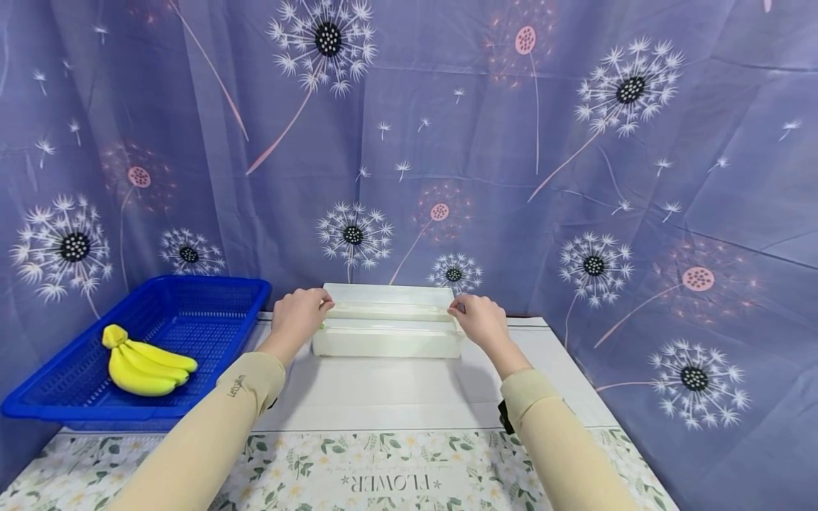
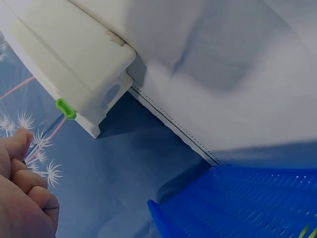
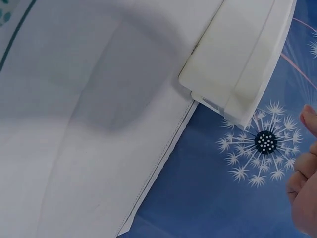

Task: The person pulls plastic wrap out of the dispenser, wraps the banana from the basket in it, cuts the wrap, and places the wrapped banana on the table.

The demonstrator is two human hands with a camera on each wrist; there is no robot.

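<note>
A white plastic box (image 1: 386, 345) stands at the back of the table, with a pale, see-through lid (image 1: 390, 309) raised over it. My left hand (image 1: 299, 316) pinches the lid's left end between thumb and fingers. At the opposite end, my right hand (image 1: 481, 319) pinches it the same way. A green clip (image 2: 66, 109) shows on the box's end in the left wrist view. There, the left hand (image 2: 25, 191) appears with curled fingers, beyond the box. In the right wrist view, the right hand (image 3: 306, 173) is partly cut off by the frame edge.
A blue plastic basket (image 1: 255, 291) sits at the left, holding a bunch of yellow bananas (image 1: 147, 363). A white cloth (image 1: 390, 394) and a floral cloth (image 1: 294, 461) cover the table. A purple dandelion-print curtain (image 1: 409, 142) hangs close behind and at both sides.
</note>
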